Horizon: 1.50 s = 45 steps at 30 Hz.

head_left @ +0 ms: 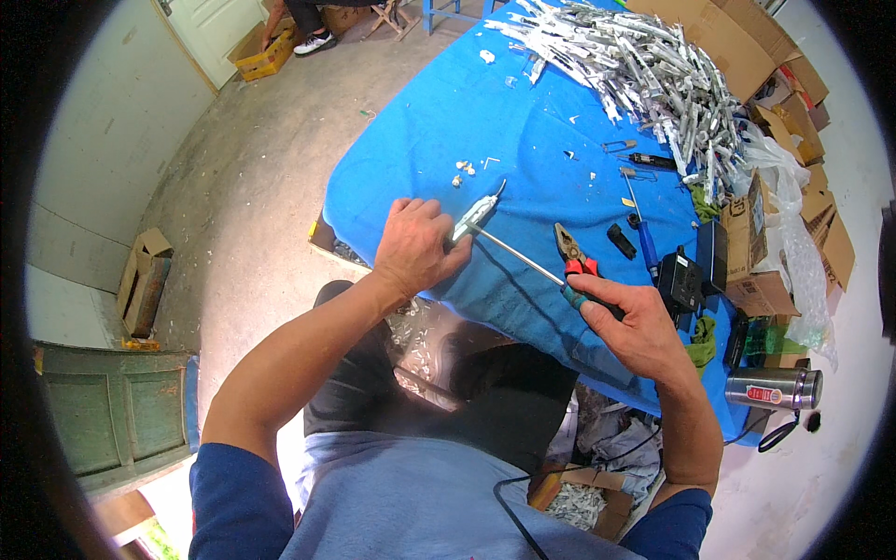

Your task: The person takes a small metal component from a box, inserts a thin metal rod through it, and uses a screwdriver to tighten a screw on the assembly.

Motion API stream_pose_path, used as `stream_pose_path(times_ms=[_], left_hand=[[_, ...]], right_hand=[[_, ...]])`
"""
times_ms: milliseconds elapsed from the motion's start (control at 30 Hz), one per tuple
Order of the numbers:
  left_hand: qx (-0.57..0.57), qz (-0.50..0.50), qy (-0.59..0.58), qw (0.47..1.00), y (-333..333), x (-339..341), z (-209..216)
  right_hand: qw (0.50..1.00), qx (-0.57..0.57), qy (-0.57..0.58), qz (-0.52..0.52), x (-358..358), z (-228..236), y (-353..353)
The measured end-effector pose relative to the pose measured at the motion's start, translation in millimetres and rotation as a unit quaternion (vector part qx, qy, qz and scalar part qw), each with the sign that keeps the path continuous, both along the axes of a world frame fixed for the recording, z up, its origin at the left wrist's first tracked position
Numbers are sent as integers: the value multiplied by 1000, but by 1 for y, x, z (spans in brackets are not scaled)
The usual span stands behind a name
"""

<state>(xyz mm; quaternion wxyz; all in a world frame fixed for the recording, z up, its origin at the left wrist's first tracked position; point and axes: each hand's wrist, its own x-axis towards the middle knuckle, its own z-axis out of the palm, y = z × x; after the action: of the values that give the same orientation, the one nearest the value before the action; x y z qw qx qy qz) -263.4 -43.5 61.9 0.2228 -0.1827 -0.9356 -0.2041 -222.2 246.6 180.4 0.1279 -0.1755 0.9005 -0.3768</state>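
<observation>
My left hand is closed around a slim silver-white piece near the left edge of the blue-covered table. A thin, bent tip sticks out of its far end. In my right hand is a screwdriver with a dark and teal handle, its long shaft pointing left. The screwdriver's tip meets the piece just beside my left fingers; whether it sits in a slot I cannot tell. Just beyond my right hand lie pliers with red grips. Several small pale bits are scattered past the piece.
A large heap of similar silver-white pieces covers the far right of the table. To the right lie a blue screwdriver, a black box-shaped device and a steel flask. Cardboard boxes line that side. Another person's foot shows far off.
</observation>
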Motion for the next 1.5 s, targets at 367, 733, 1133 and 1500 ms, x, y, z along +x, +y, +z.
stream_pose_path(times_ms=[367, 733, 1133, 1500], left_hand=[[2, 0, 6, 1000, 0, 0, -1], [11, 0, 11, 1000, 1, 0, -1], [-2, 11, 8, 1000, 1, 0, -2], [4, 5, -1, 1000, 1, 0, -1]], right_hand=[[999, 21, 47, 12, 10, 1, -8], [991, -55, -116, -21, 1, -9, 2], [990, 106, 71, 60, 19, -5, -13], [955, -121, -261, -65, 0, -27, 9]])
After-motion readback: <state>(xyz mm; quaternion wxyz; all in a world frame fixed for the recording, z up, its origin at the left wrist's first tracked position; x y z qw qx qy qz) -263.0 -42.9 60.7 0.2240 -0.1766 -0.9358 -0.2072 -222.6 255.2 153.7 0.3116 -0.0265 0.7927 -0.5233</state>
